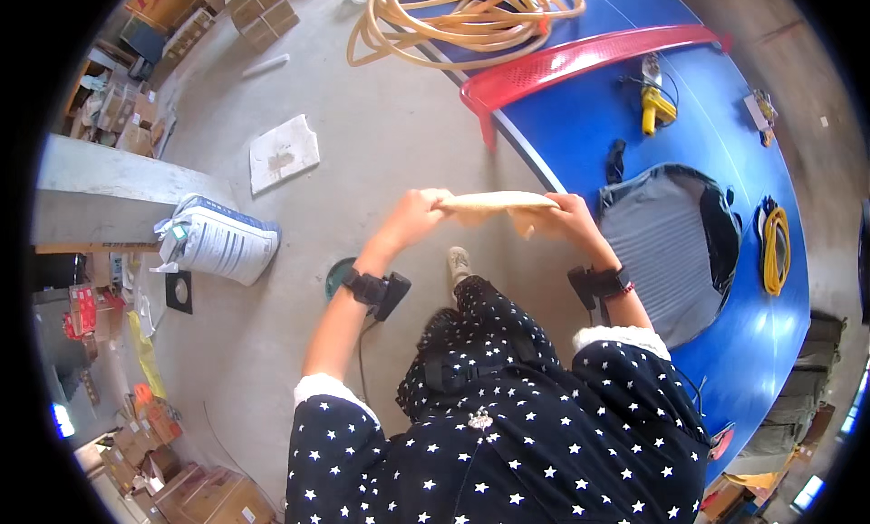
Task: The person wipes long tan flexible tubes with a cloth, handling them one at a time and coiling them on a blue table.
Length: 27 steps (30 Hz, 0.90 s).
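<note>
Over the floor, mid-frame: a tan flat piece [497, 200] is held up between both hands, level, just left of the blue bench [580, 134] edge.
Left hand [419, 214]: raised ahead of the body, forearm angled up from lower left, wrist bent inward; grip closed on the left end of the tan flat piece, fingers curled over its top edge.
Right hand [566, 218]: raised at the same height, forearm coming up from lower right; grip pinched on the right end of the piece, fingers wrapped around it, thumb hidden.
Wrists: a black strapped device [379, 291] is worn on the left, another black strapped device [598, 282] on the right.
Piece pose: stretched roughly horizontal between the two grips, a folded bit hanging under the right end; material cannot be told.
Sleeves: dark star-print garment [507, 433] with white cuffs, both elbows bent.
Bench items: red perforated strip [580, 62], coiled tan hose [471, 16], yellow tool [654, 107], grey ribbed cushion [666, 243], yellow cable coil [775, 247], all well apart from the hands.
Floor items: white sack [217, 238] at left, white slab [283, 152] beyond it, a shoe tip [459, 266] under the piece.
</note>
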Tool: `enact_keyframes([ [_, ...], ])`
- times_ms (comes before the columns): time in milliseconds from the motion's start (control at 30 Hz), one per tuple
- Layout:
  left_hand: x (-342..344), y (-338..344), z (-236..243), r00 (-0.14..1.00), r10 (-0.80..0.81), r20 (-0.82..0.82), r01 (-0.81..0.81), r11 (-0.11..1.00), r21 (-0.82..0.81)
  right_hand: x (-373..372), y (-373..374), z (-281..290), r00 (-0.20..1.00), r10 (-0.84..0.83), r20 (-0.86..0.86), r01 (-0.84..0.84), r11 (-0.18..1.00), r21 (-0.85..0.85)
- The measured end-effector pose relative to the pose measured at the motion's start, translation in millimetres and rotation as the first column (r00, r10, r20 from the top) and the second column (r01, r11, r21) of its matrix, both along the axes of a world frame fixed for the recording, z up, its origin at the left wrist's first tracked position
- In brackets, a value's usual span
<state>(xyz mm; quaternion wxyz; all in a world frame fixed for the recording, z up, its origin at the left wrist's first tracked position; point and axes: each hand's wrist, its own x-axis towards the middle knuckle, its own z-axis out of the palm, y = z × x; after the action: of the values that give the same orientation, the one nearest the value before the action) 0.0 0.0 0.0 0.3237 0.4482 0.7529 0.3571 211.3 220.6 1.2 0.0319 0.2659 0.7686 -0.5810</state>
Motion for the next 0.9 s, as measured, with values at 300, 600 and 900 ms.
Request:
enact_keyframes([
  [300,-215,17,8,0.945,0.324,-0.037,-0.315,0.936,0.156,-240,42,28,0.962,0.252,0.108,-0.273,0.922,0.275],
  [600,-448,7,-12,0.98,-0.028,-0.195,0.036,0.999,0.04,-450,30,1,0.837,0.395,0.379,-0.424,0.906,-0.007],
  [900,-574,81,21,0.921,0.076,0.383,-0.141,0.98,0.144,-606,-2,38,0.953,-0.303,0.022,0.261,0.778,-0.571],
])
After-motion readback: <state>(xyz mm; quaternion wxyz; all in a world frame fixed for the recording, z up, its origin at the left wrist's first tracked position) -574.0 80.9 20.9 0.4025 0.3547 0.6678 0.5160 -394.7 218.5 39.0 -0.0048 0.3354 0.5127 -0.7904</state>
